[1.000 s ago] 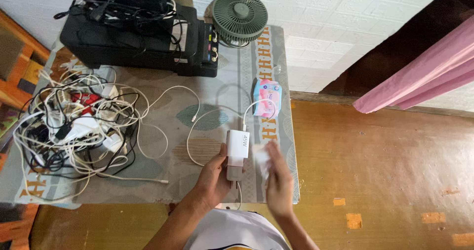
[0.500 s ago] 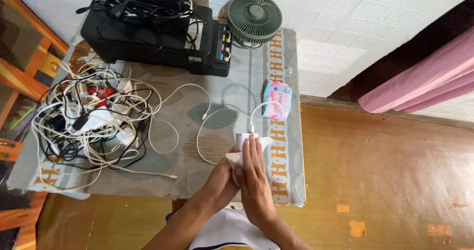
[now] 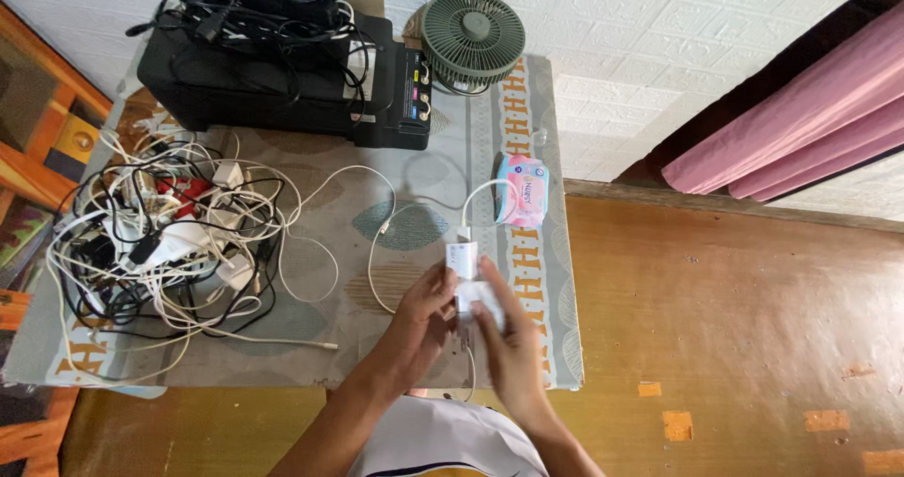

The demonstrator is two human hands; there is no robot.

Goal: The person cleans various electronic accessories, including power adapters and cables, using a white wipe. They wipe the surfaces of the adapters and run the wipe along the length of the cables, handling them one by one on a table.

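Note:
A white charger block [image 3: 461, 259] with a white cable [image 3: 377, 251] plugged into its far end is held over the table's near right part. My left hand [image 3: 421, 319] grips the block from the left side. My right hand [image 3: 507, 336] presses a white wipe [image 3: 478, 299] against the block's near end, covering part of it. The cable loops away across the patterned tablecloth [image 3: 311, 355].
A pink wipes pack [image 3: 524, 190] lies near the table's right edge. A tangled heap of white and black cables and chargers [image 3: 160, 242] fills the left side. A black printer [image 3: 273, 63] and a green fan [image 3: 473, 30] stand at the back. Pink curtain [image 3: 791, 129] hangs right.
A second ago the block stood uncovered in my left hand with the wipe beside it. My right hand then laid the wipe flat over it and now has slid down to its near end.

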